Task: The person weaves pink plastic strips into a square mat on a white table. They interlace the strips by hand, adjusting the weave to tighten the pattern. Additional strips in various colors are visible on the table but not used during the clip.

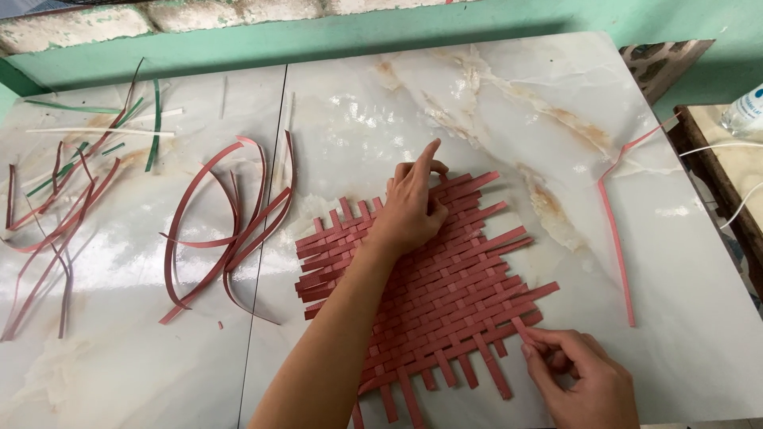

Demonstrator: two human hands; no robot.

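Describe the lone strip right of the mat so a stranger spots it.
On the marble-patterned tabletop, look right of the red woven strip mat under both hands. The long pinkish-red strip lies alone, running near-vertically with a bent top, apart from the loose curled bundles far left.

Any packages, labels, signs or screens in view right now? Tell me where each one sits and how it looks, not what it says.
Clear plastic bottle with a white and blue label: far right edge, on the wooden side surface beyond the marble table; only part shows.
No signs or screens in view.
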